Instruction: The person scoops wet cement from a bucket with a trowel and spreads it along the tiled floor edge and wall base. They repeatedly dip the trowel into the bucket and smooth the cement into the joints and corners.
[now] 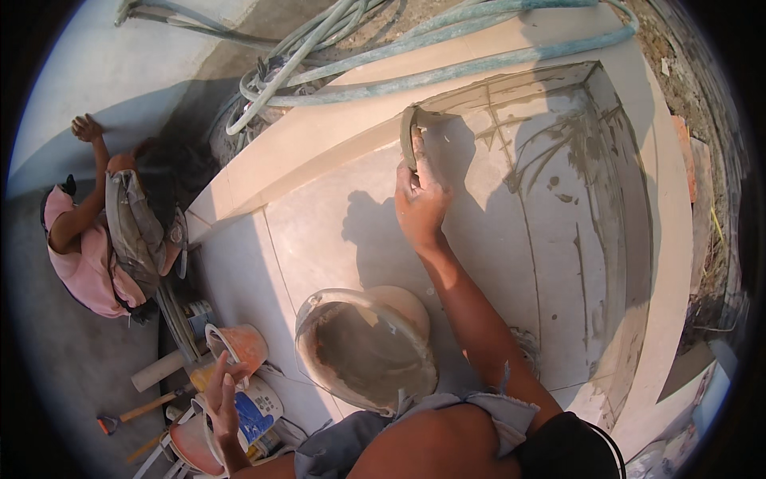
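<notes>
My right hand (pixel 423 195) grips a thin, curved grey-green pad (pixel 408 137), its far end at the inner face of a low tiled ledge (pixel 319 160). I cannot make out its exact kind; it looks like a flexible grout spreader. Fresh grey grout (pixel 550 148) is smeared over the tile joints to the right of that hand. Close to my body stands a bucket (pixel 306 339) with wet grey mix (pixel 363 355) inside. My left hand (pixel 222 403) hangs over the lower left with fingers apart, holding nothing, above a white-and-blue bucket (pixel 262 409).
At the left, another person (pixel 96 247) in pink crouches by the wall. Coiled green hoses (pixel 447 80) lie across the ledge at the far side. An orange bucket (pixel 243 343), a wooden-handled tool (pixel 148 407) and pipes (pixel 177 319) crowd the floor at lower left.
</notes>
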The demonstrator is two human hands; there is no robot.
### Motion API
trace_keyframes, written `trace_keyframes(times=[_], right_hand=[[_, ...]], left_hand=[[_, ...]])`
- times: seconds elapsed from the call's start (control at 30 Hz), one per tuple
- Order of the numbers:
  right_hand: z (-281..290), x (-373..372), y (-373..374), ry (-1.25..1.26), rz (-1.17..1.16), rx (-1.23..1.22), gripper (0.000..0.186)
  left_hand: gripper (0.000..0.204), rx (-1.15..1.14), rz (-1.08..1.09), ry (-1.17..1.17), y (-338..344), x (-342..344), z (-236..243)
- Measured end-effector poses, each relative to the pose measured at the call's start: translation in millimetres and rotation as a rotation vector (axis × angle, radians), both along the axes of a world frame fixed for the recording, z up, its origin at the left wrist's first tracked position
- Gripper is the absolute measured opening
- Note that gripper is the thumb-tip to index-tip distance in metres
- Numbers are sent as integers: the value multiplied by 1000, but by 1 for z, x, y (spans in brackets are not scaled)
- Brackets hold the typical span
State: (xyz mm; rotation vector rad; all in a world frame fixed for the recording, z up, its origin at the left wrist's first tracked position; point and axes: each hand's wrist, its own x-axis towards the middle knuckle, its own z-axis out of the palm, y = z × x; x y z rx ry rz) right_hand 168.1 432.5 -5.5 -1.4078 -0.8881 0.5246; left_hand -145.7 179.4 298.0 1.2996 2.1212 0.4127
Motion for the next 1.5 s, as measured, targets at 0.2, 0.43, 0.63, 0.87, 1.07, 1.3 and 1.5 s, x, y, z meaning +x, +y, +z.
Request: trace_keyframes(times=[0.2, 0.43, 0.63, 0.87, 1.07, 1.3, 1.5], right_hand=[[8, 16, -14, 258, -101, -78, 43], [-6, -33, -1, -216, 81, 66, 50], [-12, -1, -21, 201, -88, -18, 28], [19, 62, 28, -13, -249, -151, 48], [14, 2, -24, -42, 107, -52, 47], [18, 68, 19, 237, -221, -92, 38], [23, -1, -17, 376, 151, -55, 14]], left_hand=[[54, 17, -19, -84, 5, -2, -3], [55, -10, 66, -86, 6, 6, -11], [62, -46, 90, 1, -4, 1, -10], [62, -44, 93, -81, -1, 7, -16], [60, -80, 20, -81, 15, 5, -18], [57, -55, 26, -160, 11, 8, -22], [57, -102, 34, -185, 11, -3, -29]])
